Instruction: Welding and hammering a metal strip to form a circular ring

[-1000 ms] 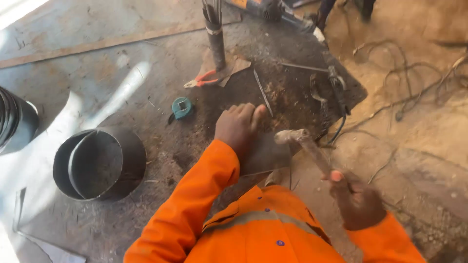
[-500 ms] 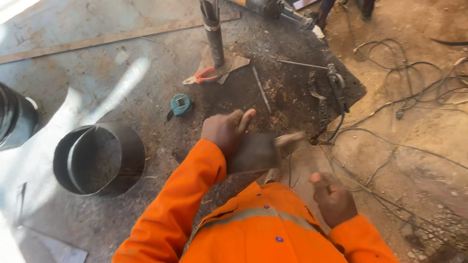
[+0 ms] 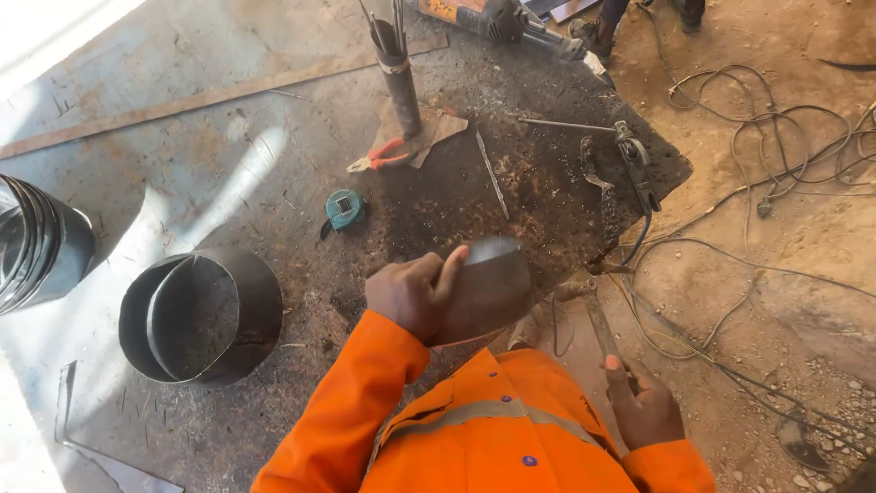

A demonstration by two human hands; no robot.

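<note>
grey curved metal sheet piece point(image 3: 488, 288) sits gripped in the left hand point(image 3: 411, 297). the right hand point(image 3: 643, 411) is closed around a hammer with a wooden handle point(image 3: 604, 330).

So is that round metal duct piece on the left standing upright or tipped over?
Upright. The metal cylinder stands on end on the bench, open mouth up, its empty inside visible.

Rusty, scorched metal surface point(image 3: 274, 164) is carrying scattered shop items. Short sheet-metal cylinder point(image 3: 203, 315) is standing on end near the left front; a dark ribbed duct piece point(image 3: 36, 242) is sitting at the far left edge. Teal tape measure point(image 3: 344, 209) is lying mid-surface, red-handled pliers point(image 3: 383, 155) just behind it, beside an upright pipe point(image 3: 401, 87) standing on a scrap plate. Thin rod point(image 3: 491, 173) is lying right of that. Angle grinder point(image 3: 493, 16) is resting at the back edge. Long flat bar point(image 3: 219, 96) is running diagonally across the rear left.
</note>
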